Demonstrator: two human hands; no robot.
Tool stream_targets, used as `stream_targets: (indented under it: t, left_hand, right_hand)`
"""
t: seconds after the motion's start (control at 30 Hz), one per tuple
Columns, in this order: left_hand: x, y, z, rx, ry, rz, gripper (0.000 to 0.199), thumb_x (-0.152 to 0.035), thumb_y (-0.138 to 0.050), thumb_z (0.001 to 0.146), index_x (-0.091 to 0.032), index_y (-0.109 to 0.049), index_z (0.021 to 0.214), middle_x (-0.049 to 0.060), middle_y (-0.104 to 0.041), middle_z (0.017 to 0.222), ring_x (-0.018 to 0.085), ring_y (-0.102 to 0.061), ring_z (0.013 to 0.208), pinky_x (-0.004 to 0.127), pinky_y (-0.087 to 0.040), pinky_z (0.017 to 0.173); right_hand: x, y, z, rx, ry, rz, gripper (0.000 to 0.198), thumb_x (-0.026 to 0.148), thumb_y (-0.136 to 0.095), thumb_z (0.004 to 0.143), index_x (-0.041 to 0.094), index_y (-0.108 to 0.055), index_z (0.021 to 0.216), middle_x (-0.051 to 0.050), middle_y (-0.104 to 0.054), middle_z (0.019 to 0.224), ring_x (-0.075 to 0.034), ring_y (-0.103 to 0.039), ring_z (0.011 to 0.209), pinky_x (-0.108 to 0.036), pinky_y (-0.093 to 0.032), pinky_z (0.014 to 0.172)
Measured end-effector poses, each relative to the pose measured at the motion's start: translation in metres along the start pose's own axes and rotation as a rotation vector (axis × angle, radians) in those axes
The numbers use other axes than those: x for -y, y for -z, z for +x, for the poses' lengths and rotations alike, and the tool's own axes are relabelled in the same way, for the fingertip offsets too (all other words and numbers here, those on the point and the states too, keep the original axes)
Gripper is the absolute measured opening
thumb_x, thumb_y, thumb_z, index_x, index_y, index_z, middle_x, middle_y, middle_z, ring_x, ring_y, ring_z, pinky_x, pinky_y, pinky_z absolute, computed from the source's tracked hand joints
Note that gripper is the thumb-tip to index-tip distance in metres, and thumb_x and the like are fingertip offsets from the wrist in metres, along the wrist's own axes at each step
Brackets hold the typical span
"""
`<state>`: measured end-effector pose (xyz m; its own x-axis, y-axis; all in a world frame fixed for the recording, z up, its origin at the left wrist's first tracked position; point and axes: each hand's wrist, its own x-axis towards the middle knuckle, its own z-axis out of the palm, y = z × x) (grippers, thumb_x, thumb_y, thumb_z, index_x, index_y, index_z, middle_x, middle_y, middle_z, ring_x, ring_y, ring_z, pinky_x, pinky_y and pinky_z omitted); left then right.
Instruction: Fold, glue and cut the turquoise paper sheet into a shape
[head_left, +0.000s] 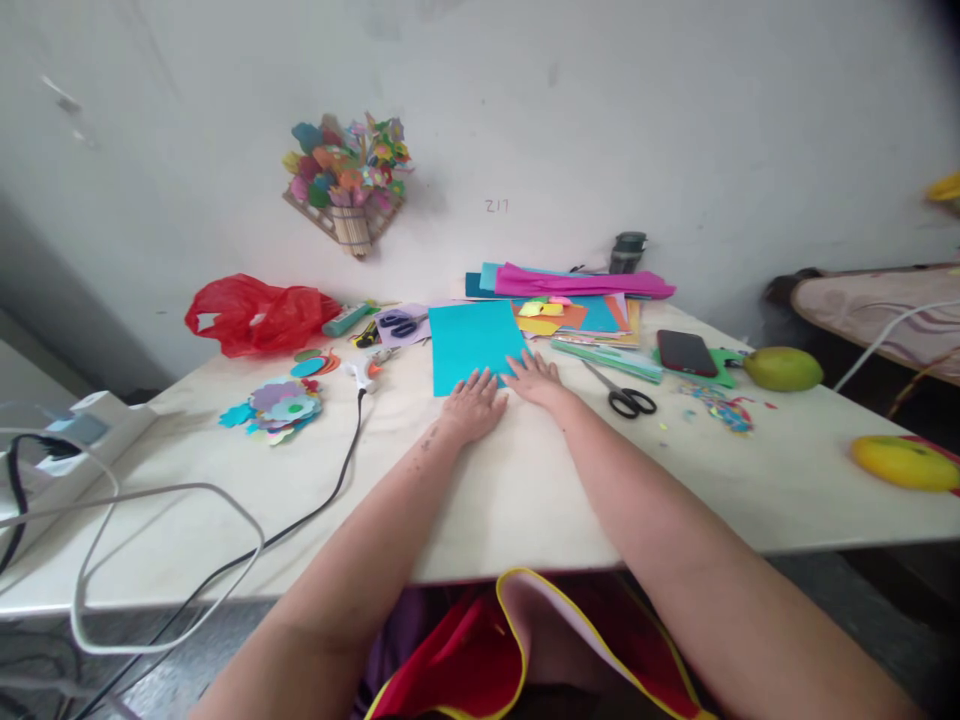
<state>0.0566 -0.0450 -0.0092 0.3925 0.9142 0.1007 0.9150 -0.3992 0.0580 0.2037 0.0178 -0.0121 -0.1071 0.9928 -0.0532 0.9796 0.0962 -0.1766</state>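
My left hand (474,405) and right hand (534,380) both lie palm down, fingers extended, grasping nothing, their fingertips on the near edge of the blue sheet (476,340), which lies flat just ahead of them. Right of my right hand are black-handled scissors (630,402) and, farther off, a phone (686,353). Left of my left hand are a glue gun (363,376) and paper flower cutouts (289,408); beyond both hands, coloured sheets (574,318) crowd against the blue one.

My bare left forearm (367,535) and bare right forearm (660,490) reach forward, angling inward. My flat left hand (474,406) lies palm down, fingers extended; my flat right hand (535,380), also palm down, sits just beside it, slightly farther forward, fingers spread.
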Motion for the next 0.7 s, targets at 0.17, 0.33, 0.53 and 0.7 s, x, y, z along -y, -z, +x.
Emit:
stream_targets:
  t: [0.17,0.33,0.53,0.7]
  left_hand:
    - [0.006,0.004,-0.003,0.030,0.107,-0.019,0.057,-0.056,-0.013,0.083,-0.034,-0.026,0.134,-0.001,-0.017,0.145,0.032,-0.010,0.131,0.050,-0.014,0.103]
    - [0.012,0.007,-0.005,0.064,0.158,-0.034,0.057,-0.060,-0.013,0.081,-0.041,-0.024,0.133,-0.005,-0.014,0.145,0.034,-0.005,0.131,0.052,-0.012,0.103]
    - [0.018,0.004,-0.007,0.061,0.167,-0.014,0.059,-0.062,-0.013,0.080,-0.041,-0.023,0.133,-0.006,-0.014,0.145,0.034,-0.005,0.131,0.052,-0.012,0.102]
    - [0.032,0.005,-0.009,0.054,0.252,-0.009,0.069,-0.066,-0.011,0.077,-0.031,-0.020,0.137,0.000,-0.011,0.146,0.031,-0.005,0.132,0.047,-0.014,0.104]
  right_hand:
    - [-0.009,0.009,-0.005,0.059,-0.005,-0.007,0.062,0.058,-0.019,0.083,0.032,-0.011,0.139,0.000,0.003,0.147,-0.026,0.006,0.132,-0.048,-0.002,0.103]
    - [-0.023,0.019,-0.011,0.124,-0.006,-0.019,0.063,0.058,-0.021,0.083,0.032,-0.008,0.139,0.001,0.008,0.146,-0.024,0.012,0.131,-0.048,0.003,0.102]
    - [-0.031,0.018,-0.007,0.157,0.001,-0.001,0.055,0.046,-0.021,0.087,0.033,-0.006,0.139,0.002,0.006,0.146,-0.022,0.012,0.131,-0.048,0.003,0.103]
    - [-0.032,0.020,-0.008,0.158,0.003,0.007,0.055,0.044,-0.021,0.087,0.033,-0.006,0.139,0.002,0.006,0.146,-0.020,0.010,0.131,-0.047,0.001,0.103]
